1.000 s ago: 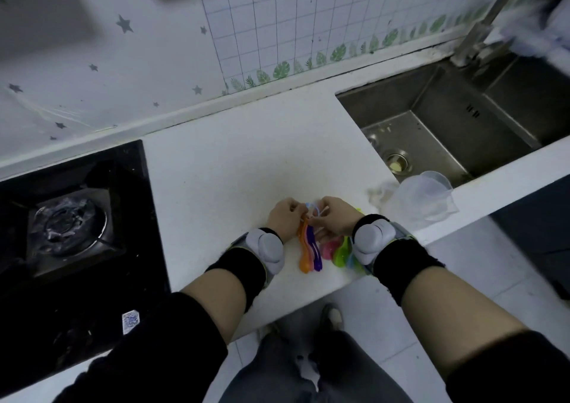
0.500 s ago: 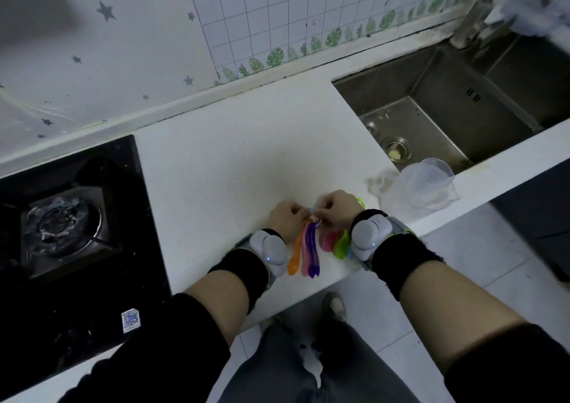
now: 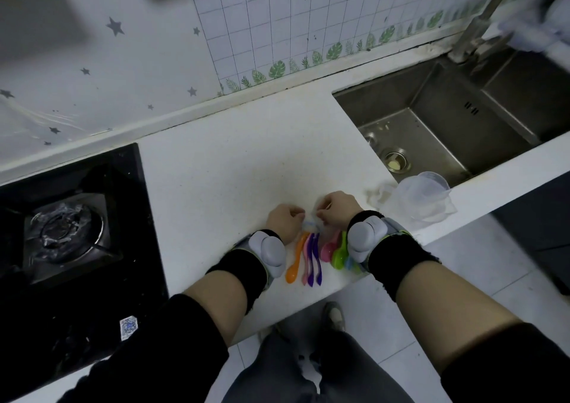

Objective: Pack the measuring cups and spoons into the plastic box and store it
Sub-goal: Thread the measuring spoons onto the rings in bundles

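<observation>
1. Nearest, the measuring spoons (image 3: 311, 259) lie at the front edge of the counter (image 3: 246, 162) with their bowls toward the person. The orange spoon (image 3: 294, 262) and the purple ones are on the left, and the pink and green ones lie partly under the right wrist.
2. Just beyond them, both hands work at the small pale ring (image 3: 309, 225) that joins the handles. The left hand (image 3: 285, 220) has its fingers curled and pinches the ring's left side, and the right hand (image 3: 337, 210) pinches its right side.
3. A second ago the hands were knuckle to knuckle and the spoons hung in a tight bunch. Now the hands are slightly apart, the ring shows between them, and the orange spoon has splayed away from the purple ones. I judge that the ring is being worked open or closed, though I cannot tell which. Nothing is packed yet.
4. Further right, the clear plastic container (image 3: 422, 199) stands where it stood before, at the rim of the sink (image 3: 348, 97). I cannot tell whether it is the box or a cup.
5. Farthest left is the gas hob (image 3: 68, 227).
</observation>
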`<state>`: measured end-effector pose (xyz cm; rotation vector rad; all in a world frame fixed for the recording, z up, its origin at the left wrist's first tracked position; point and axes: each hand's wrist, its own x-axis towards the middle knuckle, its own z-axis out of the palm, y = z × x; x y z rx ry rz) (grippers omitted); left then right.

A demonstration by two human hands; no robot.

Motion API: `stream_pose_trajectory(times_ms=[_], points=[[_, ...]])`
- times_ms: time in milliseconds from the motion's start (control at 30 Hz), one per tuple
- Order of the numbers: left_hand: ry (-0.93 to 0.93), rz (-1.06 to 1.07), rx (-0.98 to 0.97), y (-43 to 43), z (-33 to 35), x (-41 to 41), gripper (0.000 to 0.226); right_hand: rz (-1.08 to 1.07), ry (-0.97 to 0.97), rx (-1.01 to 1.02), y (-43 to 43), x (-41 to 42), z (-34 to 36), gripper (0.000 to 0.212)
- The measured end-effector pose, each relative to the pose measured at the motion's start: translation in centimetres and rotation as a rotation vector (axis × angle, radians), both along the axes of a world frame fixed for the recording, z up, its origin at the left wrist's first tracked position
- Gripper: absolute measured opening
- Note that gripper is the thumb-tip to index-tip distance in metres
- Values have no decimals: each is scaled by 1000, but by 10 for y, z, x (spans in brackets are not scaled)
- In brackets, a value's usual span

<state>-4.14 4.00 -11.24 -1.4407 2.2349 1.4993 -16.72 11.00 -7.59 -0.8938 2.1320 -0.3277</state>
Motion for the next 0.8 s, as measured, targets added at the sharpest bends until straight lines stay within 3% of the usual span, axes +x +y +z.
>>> stream_pose_trajectory(times_ms=[433,800], points=[[175,118,-101,-50,87,-10,24,12,30,-185,-41,0,82,15],[257,142,-338,-91,214,-13,20,79,125,-408,-74,-14,201,16]])
